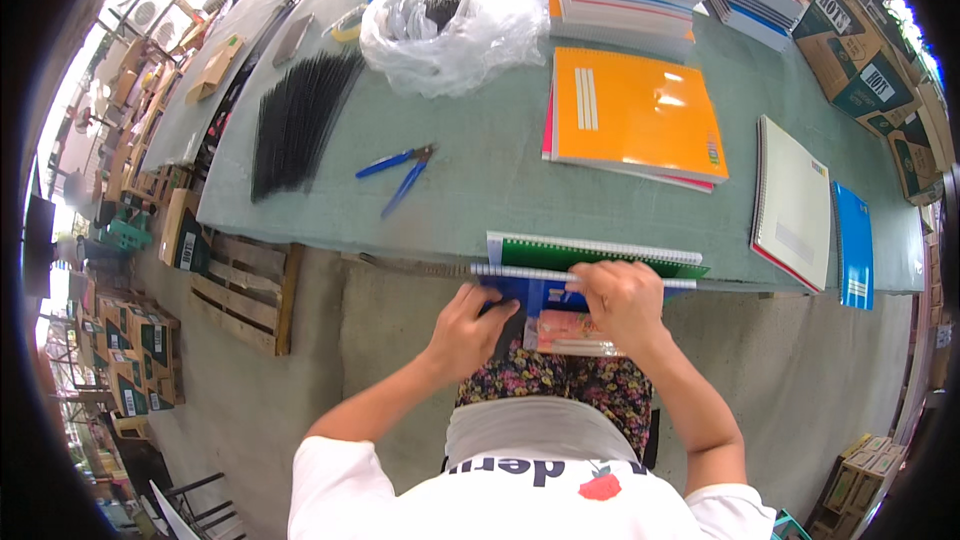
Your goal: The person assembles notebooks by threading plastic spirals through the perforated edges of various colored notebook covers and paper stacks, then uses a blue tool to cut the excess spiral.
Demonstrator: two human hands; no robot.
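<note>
At the table's near edge, my hands hold a notebook (512,287) with a blue cover, its white page edge facing up. My left hand (468,328) is closed at its left end, with the fingertips partly hidden. My right hand (622,302) is closed over the top edge toward the right end. A thin dark strip, apparently a spiral binding coil (415,266), sticks out leftward from the notebook's left end. Just behind lies a green notebook (640,260) with a row of holes or coil along its edge. Below the right hand is a pinkish printed packet (568,328).
Blue-handled cutters (408,172) and a pile of black coils (305,125) lie left on the table (470,175). Behind are a plastic bag (500,30) and stacked notebooks (625,0). Orange (640,110), cream (795,205) and blue (853,245) notebooks lie right. A wooden pallet (245,290) is on the floor.
</note>
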